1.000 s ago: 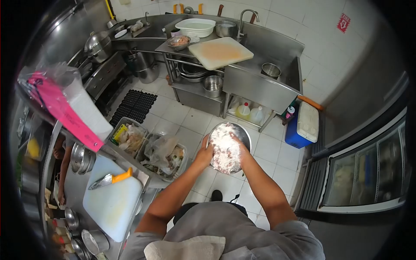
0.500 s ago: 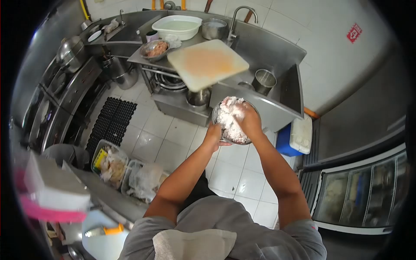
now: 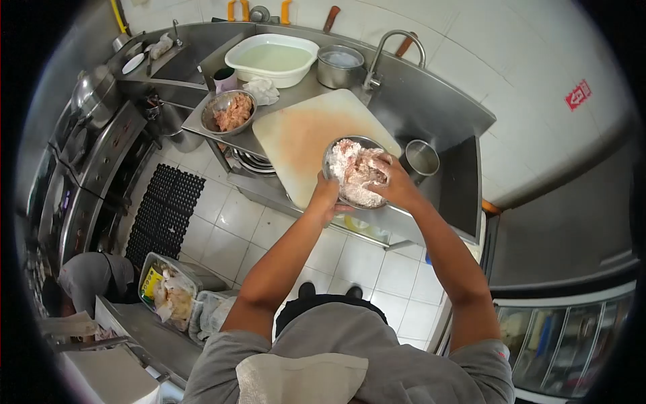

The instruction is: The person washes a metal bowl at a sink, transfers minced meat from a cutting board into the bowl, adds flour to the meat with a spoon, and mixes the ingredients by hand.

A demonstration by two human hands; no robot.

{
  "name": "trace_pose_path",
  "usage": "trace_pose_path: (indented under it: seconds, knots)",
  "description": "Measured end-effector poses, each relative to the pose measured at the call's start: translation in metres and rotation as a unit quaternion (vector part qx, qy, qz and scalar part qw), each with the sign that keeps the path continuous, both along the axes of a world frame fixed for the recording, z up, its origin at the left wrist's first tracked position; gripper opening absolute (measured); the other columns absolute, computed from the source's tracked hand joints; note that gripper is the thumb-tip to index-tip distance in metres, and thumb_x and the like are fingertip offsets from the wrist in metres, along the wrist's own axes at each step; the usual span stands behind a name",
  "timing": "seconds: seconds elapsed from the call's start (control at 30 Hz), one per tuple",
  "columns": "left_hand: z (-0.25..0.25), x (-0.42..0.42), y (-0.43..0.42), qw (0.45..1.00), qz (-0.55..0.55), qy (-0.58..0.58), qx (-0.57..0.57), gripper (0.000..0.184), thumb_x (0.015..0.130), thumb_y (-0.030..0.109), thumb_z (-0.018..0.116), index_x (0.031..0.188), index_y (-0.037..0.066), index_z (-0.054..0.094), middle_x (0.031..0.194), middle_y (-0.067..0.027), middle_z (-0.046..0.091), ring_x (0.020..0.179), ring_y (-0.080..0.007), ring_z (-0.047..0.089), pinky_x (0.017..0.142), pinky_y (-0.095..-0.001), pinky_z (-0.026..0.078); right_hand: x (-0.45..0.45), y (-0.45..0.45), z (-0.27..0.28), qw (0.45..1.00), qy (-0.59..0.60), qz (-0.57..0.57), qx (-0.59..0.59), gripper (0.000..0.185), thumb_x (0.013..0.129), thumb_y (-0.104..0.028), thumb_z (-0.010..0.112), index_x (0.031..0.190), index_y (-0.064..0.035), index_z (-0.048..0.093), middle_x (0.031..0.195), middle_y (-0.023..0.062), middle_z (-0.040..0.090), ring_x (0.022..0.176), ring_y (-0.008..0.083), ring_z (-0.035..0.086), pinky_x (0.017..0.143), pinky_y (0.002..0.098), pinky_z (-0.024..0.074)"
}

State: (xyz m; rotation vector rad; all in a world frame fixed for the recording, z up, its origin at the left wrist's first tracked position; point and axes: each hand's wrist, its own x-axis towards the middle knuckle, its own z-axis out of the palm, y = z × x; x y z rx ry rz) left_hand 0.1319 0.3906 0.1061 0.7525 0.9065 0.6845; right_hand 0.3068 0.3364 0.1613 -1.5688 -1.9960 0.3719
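A round metal bowl [image 3: 372, 143] holds meat pieces coated in white flour [image 3: 356, 172]. My left hand [image 3: 327, 196] grips the bowl's left rim, with fingers beneath it. Inside the right part of the bowl, my right hand [image 3: 393, 180] has its fingers spread over the floured meat; whether they close on a piece is hard to tell. Behind and partly below the bowl lies a stained white cutting board [image 3: 296, 135] on the steel counter. Left of the board stands a metal bowl of raw meat [image 3: 232, 113].
A white basin [image 3: 272, 60] of liquid and a metal pot [image 3: 340, 66] stand at the back, near a faucet [image 3: 397, 34]. Another metal pot [image 3: 422, 158] is in the right sink. Bins [image 3: 171, 296] and a crouching person [image 3: 94, 279] are at the lower left.
The view has moved closer to the sink counter. Both hands have carried the bowl from over the floor to the cutting board's front edge. A person has come into view at the lower left.
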Motion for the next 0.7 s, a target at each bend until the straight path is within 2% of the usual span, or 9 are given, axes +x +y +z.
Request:
trace_pose_path:
  seconds: [0.13, 0.2, 0.27, 0.37, 0.47, 0.53, 0.63, 0.67, 0.7]
  knots:
    - [0.011, 0.021, 0.016, 0.995, 0.056, 0.021, 0.080, 0.051, 0.086, 0.014, 0.037, 0.134, 0.016, 0.018, 0.121, -0.0187, 0.046, 0.094, -0.0324, 0.061, 0.065, -0.0466, 0.057, 0.033, 0.050, -0.024, 0.973, 0.076, -0.105, -0.193, 0.086, 0.064, -0.032, 0.080, 0.133, -0.0041, 0.037, 0.127, 0.0191, 0.046, 0.117, 0.0327, 0.047, 0.096, 0.0376, 0.0402]
    - [0.000, 0.037, 0.025, 0.993, 0.064, 0.020, 0.095, 0.043, 0.089, 0.022, 0.039, 0.130, 0.019, 0.024, 0.118, -0.0158, 0.049, 0.085, -0.0262, 0.062, 0.053, -0.0383, 0.055, 0.044, 0.067, -0.035, 0.924, 0.313, -0.020, -0.218, 0.090, 0.066, -0.036, 0.078, 0.136, -0.0048, 0.031, 0.127, 0.0170, 0.048, 0.116, 0.0300, 0.049, 0.095, 0.0389, 0.0408]
    - [-0.009, 0.055, 0.033, 0.993, 0.053, 0.039, 0.093, 0.042, 0.088, 0.018, 0.039, 0.128, 0.019, 0.027, 0.118, -0.0160, 0.048, 0.089, -0.0271, 0.061, 0.050, -0.0383, 0.055, 0.054, 0.077, -0.042, 0.863, 0.388, -0.074, -0.315, 0.083, 0.074, -0.029, 0.073, 0.137, -0.0027, 0.026, 0.127, 0.0152, 0.047, 0.114, 0.0276, 0.051, 0.094, 0.0401, 0.0430]
    - [-0.003, 0.080, 0.040, 0.994, 0.068, 0.075, 0.050, 0.048, 0.085, 0.013, 0.038, 0.130, 0.021, 0.023, 0.117, -0.0165, 0.048, 0.088, -0.0287, 0.061, 0.047, -0.0391, 0.056, 0.079, 0.111, -0.086, 0.604, 0.702, 0.015, -0.377, 0.050, 0.084, -0.023, 0.059, 0.127, -0.0030, 0.043, 0.116, 0.0145, 0.057, 0.103, 0.0270, 0.058, 0.090, 0.0394, 0.0471]
    - [0.000, 0.101, 0.061, 0.989, 0.092, 0.114, 0.033, 0.053, 0.084, 0.010, 0.037, 0.133, 0.020, 0.018, 0.114, -0.0207, 0.049, 0.077, -0.0297, 0.064, 0.043, -0.0370, 0.055, 0.098, 0.149, -0.105, 0.566, 0.725, 0.037, -0.391, 0.046, 0.084, -0.026, 0.058, 0.123, -0.0032, 0.049, 0.110, 0.0142, 0.061, 0.099, 0.0281, 0.060, 0.090, 0.0397, 0.0471]
    - [0.008, 0.106, 0.079, 0.987, 0.050, 0.153, 0.007, 0.056, 0.085, 0.014, 0.037, 0.136, 0.021, 0.014, 0.106, -0.0179, 0.056, 0.061, -0.0282, 0.064, 0.043, -0.0342, 0.055, 0.112, 0.173, -0.090, 0.580, 0.703, 0.029, -0.411, 0.051, 0.080, -0.022, 0.063, 0.124, -0.0017, 0.047, 0.113, 0.0141, 0.059, 0.101, 0.0275, 0.059, 0.089, 0.0400, 0.0471]
    - [0.009, 0.110, 0.089, 0.980, 0.098, 0.176, 0.004, 0.053, 0.084, 0.012, 0.038, 0.133, 0.017, 0.021, 0.091, -0.0192, 0.060, 0.050, -0.0260, 0.062, 0.037, -0.0310, 0.052, 0.128, 0.207, -0.061, 0.838, 0.461, 0.015, -0.291, 0.066, 0.068, -0.021, 0.075, 0.126, -0.0035, 0.047, 0.118, 0.0144, 0.057, 0.103, 0.0285, 0.058, 0.088, 0.0387, 0.0459]
    - [0.012, 0.106, 0.089, 0.977, 0.101, 0.185, -0.016, 0.052, 0.083, 0.011, 0.038, 0.132, 0.016, 0.023, 0.090, -0.0197, 0.060, 0.051, -0.0259, 0.063, 0.037, -0.0310, 0.052, 0.132, 0.210, -0.047, 0.836, 0.460, 0.019, -0.298, 0.066, 0.068, -0.021, 0.075, 0.126, -0.0035, 0.047, 0.118, 0.0144, 0.057, 0.103, 0.0285, 0.058, 0.088, 0.0387, 0.0459]
    - [0.012, 0.101, 0.092, 0.985, 0.055, 0.165, 0.000, 0.051, 0.080, 0.009, 0.039, 0.130, 0.013, 0.025, 0.088, -0.0194, 0.060, 0.051, -0.0252, 0.063, 0.036, -0.0302, 0.051, 0.133, 0.213, -0.030, 0.936, 0.283, 0.054, -0.201, 0.067, 0.067, -0.022, 0.075, 0.126, -0.0055, 0.048, 0.116, 0.0151, 0.057, 0.102, 0.0303, 0.058, 0.087, 0.0392, 0.0458]
